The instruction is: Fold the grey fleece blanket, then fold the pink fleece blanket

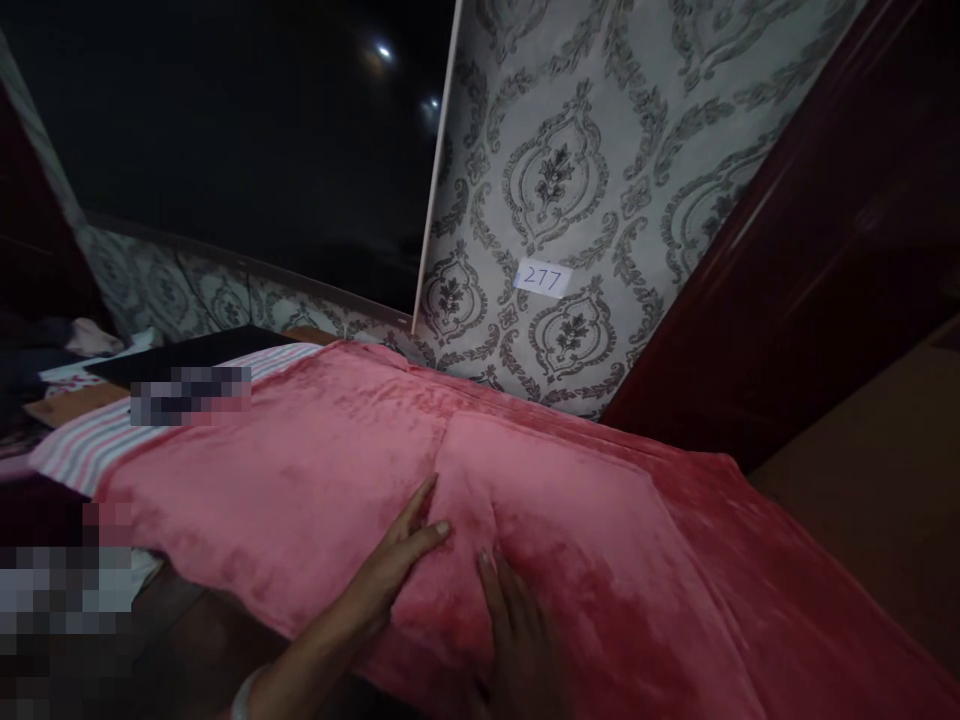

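A plush pink-red blanket [300, 460] lies spread over a long surface, with a fold line running across its middle. On the near part of that fold rests my left hand [397, 555], thumb and forefinger spread apart and touching the fabric. Just right of it, my right hand [517, 625] lies with fingers stretched out on the blanket, its lower part dark and slightly blurred. Between the hands the fabric is rumpled. A light band circles my left wrist.
A large dark television screen [247, 130] hangs on the patterned wall [555, 180]. A paper label [543, 277] reads 277. Striped cloth [82, 450] and a flat black item [202, 355] lie at the left end. Dark red glossy panelling [772, 230] stands at right.
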A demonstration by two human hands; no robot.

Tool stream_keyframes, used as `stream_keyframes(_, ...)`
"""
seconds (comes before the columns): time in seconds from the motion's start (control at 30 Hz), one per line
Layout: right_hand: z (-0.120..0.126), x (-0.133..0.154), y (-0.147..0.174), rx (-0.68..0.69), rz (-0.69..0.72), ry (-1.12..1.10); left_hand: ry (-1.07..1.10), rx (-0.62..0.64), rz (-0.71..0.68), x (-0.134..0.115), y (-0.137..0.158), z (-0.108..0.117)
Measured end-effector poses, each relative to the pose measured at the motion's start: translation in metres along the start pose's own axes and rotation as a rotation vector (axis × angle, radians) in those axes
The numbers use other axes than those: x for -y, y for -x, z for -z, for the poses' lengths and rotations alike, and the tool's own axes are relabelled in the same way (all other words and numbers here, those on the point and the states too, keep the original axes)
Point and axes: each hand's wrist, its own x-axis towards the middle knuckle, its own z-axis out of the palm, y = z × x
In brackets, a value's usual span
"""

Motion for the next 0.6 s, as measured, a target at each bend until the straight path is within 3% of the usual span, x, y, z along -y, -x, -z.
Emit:
stream_keyframes(0.07,0.003,0.000,0.002,-0.062,0.009,-0.016,0.058,-0.001,0.029,-0.002,-0.001,0.002)
stream_keyframes(0.17,0.005,-0.003,0.005,-0.121,0.034,-0.029,0.035,-0.058,-0.054,0.004,-0.008,0.007)
stream_keyframes(0.27,0.003,-0.005,0.006,-0.104,0.050,-0.041,-0.144,-0.156,-0.171,0.022,-0.016,0.018)
stream_keyframes(0.33,-0.001,-0.007,0.006,-0.067,0.077,-0.046,-0.380,-0.187,-0.226,0.032,-0.019,0.026)
stream_keyframes(0.47,-0.007,-0.009,0.006,-0.026,0.113,-0.051,-1.023,-0.012,-0.223,0.041,-0.017,0.038)
stream_keyframes(0.6,-0.009,-0.013,0.006,-0.028,0.123,-0.050,-1.172,0.094,-0.169,0.038,-0.015,0.039)
